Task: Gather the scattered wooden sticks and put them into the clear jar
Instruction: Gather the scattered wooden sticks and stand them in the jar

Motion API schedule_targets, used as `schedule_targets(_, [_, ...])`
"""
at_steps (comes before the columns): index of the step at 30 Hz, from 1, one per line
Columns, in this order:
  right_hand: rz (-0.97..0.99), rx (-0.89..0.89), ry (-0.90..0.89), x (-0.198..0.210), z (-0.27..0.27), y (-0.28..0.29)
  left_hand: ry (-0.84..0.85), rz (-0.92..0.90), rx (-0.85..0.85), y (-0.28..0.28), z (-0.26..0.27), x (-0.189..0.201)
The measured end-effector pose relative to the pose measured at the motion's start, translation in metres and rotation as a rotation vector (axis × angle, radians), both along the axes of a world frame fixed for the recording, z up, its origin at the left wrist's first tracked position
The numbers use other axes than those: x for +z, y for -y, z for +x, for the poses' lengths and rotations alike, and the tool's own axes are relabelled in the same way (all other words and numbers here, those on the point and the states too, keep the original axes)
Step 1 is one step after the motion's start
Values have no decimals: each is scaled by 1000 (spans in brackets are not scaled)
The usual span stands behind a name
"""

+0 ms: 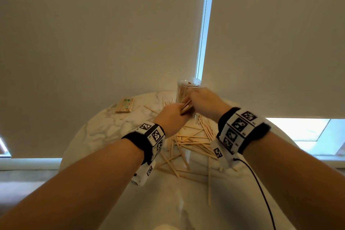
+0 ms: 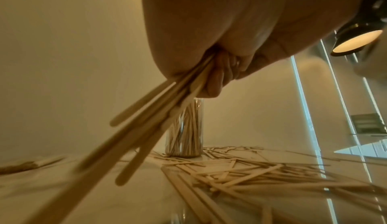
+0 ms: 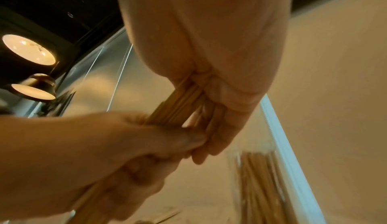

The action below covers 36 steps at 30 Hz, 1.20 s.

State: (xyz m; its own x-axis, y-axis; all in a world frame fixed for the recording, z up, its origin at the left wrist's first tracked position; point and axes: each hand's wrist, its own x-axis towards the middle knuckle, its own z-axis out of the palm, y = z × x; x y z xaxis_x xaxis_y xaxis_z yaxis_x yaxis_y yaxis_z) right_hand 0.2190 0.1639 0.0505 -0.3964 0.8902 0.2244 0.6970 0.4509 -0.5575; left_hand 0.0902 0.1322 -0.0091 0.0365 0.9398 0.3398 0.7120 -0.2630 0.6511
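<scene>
A clear jar [image 1: 187,89] partly filled with wooden sticks stands upright at the far side of the round marble table [image 1: 97,129]; it also shows in the left wrist view as the jar [image 2: 185,131]. Both hands meet just in front of it, above the table. My left hand [image 1: 172,115] grips a bundle of sticks [image 2: 146,128] that hangs down from the fist. My right hand [image 1: 200,100] curls its fingers round the same bundle of sticks [image 3: 180,103]. A loose pile of sticks [image 1: 194,140] lies below my wrists.
A wrapped pack of sticks [image 1: 124,106] lies at the table's far left. Stray sticks [image 1: 209,183] reach toward the near edge. Window blinds hang close behind the table, and a black cable [image 1: 261,192] trails from my right wrist band.
</scene>
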Motion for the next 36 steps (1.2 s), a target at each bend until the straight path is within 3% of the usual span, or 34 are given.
schedule_targets(3, [-91, -13, -133, -12, 3, 0, -52, 1, -1, 4, 0, 1])
schedule_targets(5, [-14, -69, -226, -15, 7, -3, -66, 16, 7, 6, -2, 1])
schedule_targets(10, [-135, 50, -166, -27, -7, 6, -84, -16, 7, 5, 19, 2])
schedule_targets(13, [-194, 118, -467, -26, 0, 8, 114, 52, 8, 3, 11, 7])
schedule_targets(15, [-185, 57, -538, -32, 8, 9, 252, 142, 56, -6, 1, 12])
schedule_targets(17, [-172, 38, -319, -44, 13, 15, 418, 173, 76, -10, -8, 22])
schedule_targets(19, [-272, 148, -107, -57, 10, 19, 584, 196, 67, -11, -11, 33])
schedule_targets(21, [-376, 225, -41, -64, 2, 24, 739, 215, 52, -11, -10, 41])
schedule_targets(24, [-277, 166, -2, -65, -16, 24, 952, 238, 16, -9, 1, 47])
schedule_targets(29, [-184, 57, -180, -66, -27, 17, 976, 208, 20, -3, 13, 37])
schedule_targets(34, [-389, 43, -218, -76, -16, 15, 1110, 247, 18, 5, 7, 53])
schedule_targets(36, [-467, 64, -357, -77, -15, 14, 1159, 186, -4, 6, 13, 49])
